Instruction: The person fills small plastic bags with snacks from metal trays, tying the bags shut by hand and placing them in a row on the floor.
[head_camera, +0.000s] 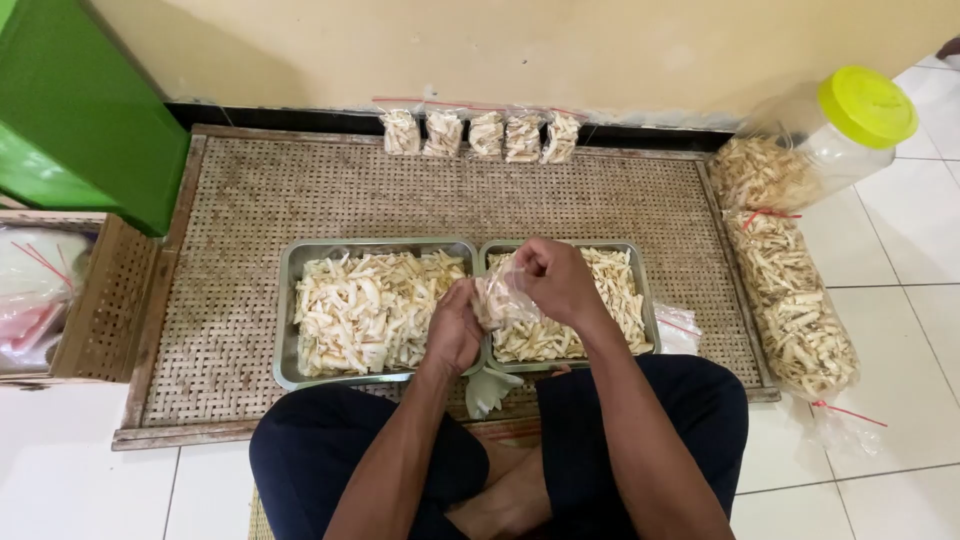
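Crossed legs sit nearest; above them my left hand (455, 330) cups the small clear bag (497, 300) from seven o'clock, my right hand (555, 280) pinching its mouth at one o'clock. Bag hangs upright between two steel trays (285, 300) heaped with pale chips (365, 310).

Seated cross-legged, both forearms extended toward 12 o'clock, bare. Left hand (455, 328): fingers curled, back of hand up, positioned at 8 o'clock of the other hand. Right hand (556, 280): closed in a loose fist, knuckles uppermost, wrist bent, close beside the left.
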